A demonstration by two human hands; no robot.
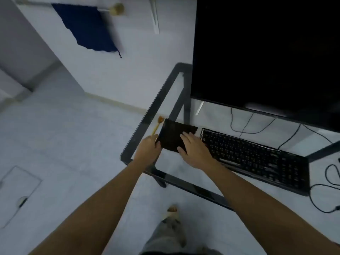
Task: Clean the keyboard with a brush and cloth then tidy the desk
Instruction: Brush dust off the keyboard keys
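Note:
A dark folded cloth lies on the glass desk near its left end. My right hand rests flat on the cloth's near right part, fingers straight. My left hand pinches the cloth's near left corner. A small brush with a yellow handle and orange-brown bristles lies just left of the cloth, its handle end by my left hand. The black keyboard lies to the right of the cloth, slanting toward the near right.
A large dark monitor stands at the back of the desk. Cables run under the glass and at the far right. A dark blue cloth hangs on a wall rail. My leg and foot are below the desk edge.

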